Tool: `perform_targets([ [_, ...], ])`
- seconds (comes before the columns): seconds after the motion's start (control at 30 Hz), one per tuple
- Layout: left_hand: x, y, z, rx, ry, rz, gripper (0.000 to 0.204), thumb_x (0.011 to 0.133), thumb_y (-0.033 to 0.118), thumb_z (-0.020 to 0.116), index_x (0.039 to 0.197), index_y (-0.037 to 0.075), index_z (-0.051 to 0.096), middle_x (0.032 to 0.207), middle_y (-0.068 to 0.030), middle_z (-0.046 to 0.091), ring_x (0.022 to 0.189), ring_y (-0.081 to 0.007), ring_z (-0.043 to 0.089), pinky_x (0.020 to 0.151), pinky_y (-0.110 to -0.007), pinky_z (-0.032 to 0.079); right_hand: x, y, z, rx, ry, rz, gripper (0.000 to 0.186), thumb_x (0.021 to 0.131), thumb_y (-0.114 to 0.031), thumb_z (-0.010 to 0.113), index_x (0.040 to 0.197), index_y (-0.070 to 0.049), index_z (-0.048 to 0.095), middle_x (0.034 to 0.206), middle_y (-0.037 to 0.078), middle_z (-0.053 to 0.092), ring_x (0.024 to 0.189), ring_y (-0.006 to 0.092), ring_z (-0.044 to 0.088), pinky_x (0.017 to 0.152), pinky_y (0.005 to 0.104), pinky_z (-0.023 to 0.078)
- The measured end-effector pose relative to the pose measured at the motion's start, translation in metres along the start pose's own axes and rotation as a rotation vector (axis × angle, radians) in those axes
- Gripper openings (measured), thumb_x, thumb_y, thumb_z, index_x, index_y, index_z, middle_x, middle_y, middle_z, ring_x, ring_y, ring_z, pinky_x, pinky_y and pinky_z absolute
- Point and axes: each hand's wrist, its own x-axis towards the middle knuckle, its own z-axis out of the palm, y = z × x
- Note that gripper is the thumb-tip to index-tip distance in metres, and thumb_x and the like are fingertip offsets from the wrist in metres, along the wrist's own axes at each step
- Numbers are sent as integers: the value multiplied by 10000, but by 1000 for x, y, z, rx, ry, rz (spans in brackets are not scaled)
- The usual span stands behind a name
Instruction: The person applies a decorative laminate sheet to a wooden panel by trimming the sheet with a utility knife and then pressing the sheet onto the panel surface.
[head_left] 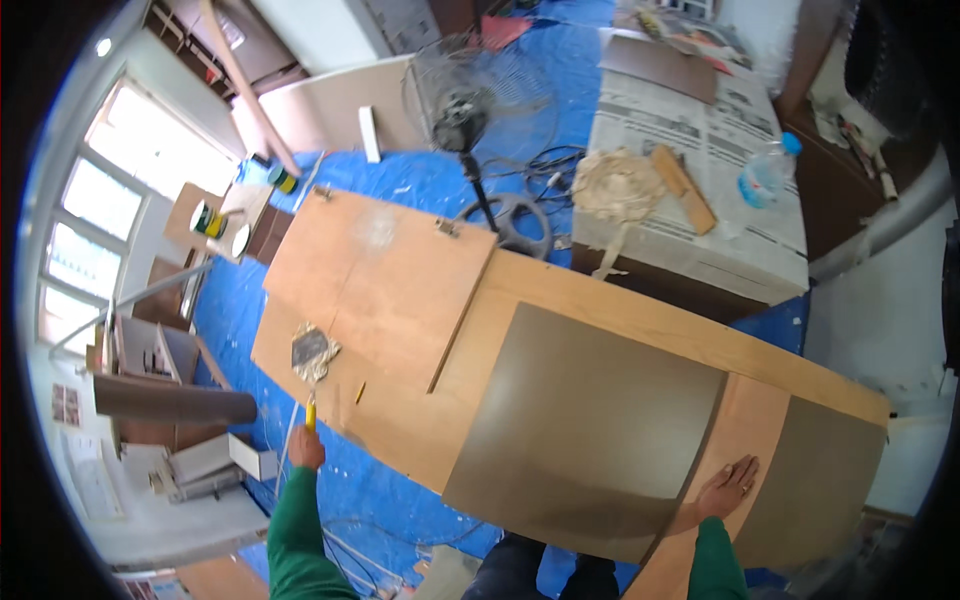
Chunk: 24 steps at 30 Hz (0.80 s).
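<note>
My left hand (307, 448) is closed around the yellow handle of a scraper (312, 410). Its grey head lies over the left end of the wooden worktop (455, 400), with cream-coloured residue around it. My right hand (728, 487) lies flat, fingers stretched, on a bare light-wood board (745, 420). That board runs between a large grey-brown sheet (600, 410) and another grey-brown sheet (825, 470). A wooden panel with hinges (390, 275) rests at the far left of the worktop. Near the scraper lies a short yellow pencil-like stick (360, 392).
Beyond the worktop stands a pedestal fan (462, 112). A paper-covered box (690, 240) at far right bears a plastic bottle (768, 175), a wood strip (684, 190) and a crumpled cream bundle (618, 185). Blue sheeting (225, 315) covers the floor; cables lie by the fan.
</note>
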Motion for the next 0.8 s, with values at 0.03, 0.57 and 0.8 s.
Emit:
perform_targets([
  [0.03,-13,8,-15,-72,17,-3,160,1001,180,671,1053,28,667,1028,-245,715,965,-481,696,818,-594,550,-3,-5,1,17,4,12,642,1181,-375,295,1672,33,373,1764,231,332,1647,405,270,1343,544,193],
  [0.57,-436,593,-94,-1443,-1043,384,307,1144,124,509,1323,-87,642,1093,-118,746,1006,-172,690,933,-338,553,-14,33,-41,1127,-175,278,488,1135,-325,575,1464,32,632,1401,221,682,1325,297,635,1128,420,488],
  [0.8,-508,631,-98,-1071,-1067,844,412,1109,97,587,1481,-75,559,1272,-214,751,1107,-303,751,967,-402,593,-55,60,-134,1434,-449,466,302,1132,-288,624,1187,-7,717,940,51,777,797,102,684,722,283,565],
])
